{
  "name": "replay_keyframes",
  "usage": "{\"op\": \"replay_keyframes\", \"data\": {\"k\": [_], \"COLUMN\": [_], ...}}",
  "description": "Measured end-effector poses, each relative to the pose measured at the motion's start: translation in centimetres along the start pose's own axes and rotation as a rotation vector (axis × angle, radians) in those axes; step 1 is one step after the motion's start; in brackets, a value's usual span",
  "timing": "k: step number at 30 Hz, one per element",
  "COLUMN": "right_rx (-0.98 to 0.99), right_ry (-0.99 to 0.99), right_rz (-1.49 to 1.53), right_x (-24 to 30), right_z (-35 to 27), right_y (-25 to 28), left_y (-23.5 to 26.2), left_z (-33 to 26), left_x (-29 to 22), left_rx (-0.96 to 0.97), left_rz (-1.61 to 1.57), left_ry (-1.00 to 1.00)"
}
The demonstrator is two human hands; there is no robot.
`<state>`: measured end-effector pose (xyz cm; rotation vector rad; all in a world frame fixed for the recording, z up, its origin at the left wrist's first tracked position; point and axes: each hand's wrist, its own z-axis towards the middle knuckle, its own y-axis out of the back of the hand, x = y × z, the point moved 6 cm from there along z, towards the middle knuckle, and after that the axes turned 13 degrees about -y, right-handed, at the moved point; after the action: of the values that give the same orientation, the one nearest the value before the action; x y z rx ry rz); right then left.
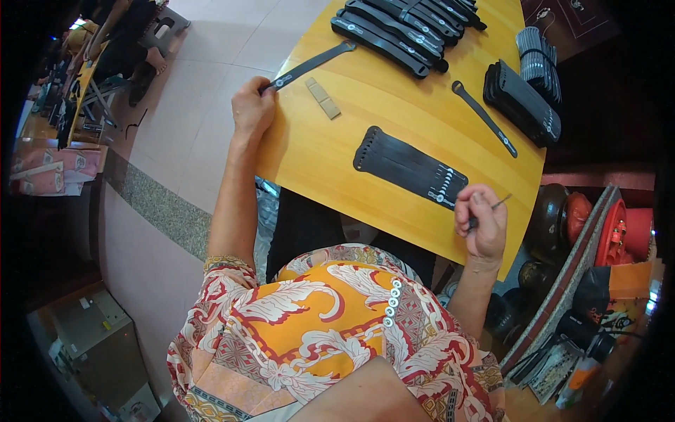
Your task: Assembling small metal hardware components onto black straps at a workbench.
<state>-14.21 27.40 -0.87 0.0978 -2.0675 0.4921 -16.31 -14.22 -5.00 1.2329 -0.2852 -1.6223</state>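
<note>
pale floor tiles with a speckled grey band ran under a yellow wooden worktop (394, 133), whose rounded near edge curved in front of the person in a patterned orange and red top.

the left hand (252, 107) sat at the worktop's left edge, fingers pinched shut on the near end of a long black strap (313, 65) that lay slanting away across the wood. just beside that strap lay a small tan block (323, 98), apart from it. the right hand (481, 221) hovered over the near right edge, closed around a thin tool (496, 205); only its tip showed past the fingers, and it was perhaps a pick or an awl, too small to tell.

between the hands, toward the near edge, lay a flat stack of black straps (408, 167), fanned slightly, with pale metal fittings at its right end close to the right hand. a single strap (484, 117) lay alone farther back. a row of straps (401, 32) crossed the far edge, partly cut off by the top of the view, and two upright bundles (524, 98) stood at the right edge.

off the right side, dark round shapes and a red container (622, 232) were crowded in shadow and hard to make out. at the far left, another person's legs (133, 53) and a stool showed, bent by the lens.
</note>
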Motion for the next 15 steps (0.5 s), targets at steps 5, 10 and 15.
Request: {"op": "replay_keyframes", "data": {"k": [5, 10, 15], "right_rx": [0.054, 0.125, 0.150], "right_ry": [-0.032, 0.120, 0.094], "right_rz": [-0.238, -0.361, -0.212], "right_x": [-1.0, -3.1, -2.9], "right_z": [1.1, 2.9, 2.0], "right_y": [-4.3, -10.9, -13.6], "left_y": [3.6, 1.0, -1.1], "left_z": [-2.8, -9.5, -13.2], "left_x": [-1.9, -10.7, -15.7], "left_rx": [-0.211, -0.111, -0.019], "left_rz": [-0.359, -1.366, -1.578], "left_ry": [0.167, 0.446, 0.461]}}
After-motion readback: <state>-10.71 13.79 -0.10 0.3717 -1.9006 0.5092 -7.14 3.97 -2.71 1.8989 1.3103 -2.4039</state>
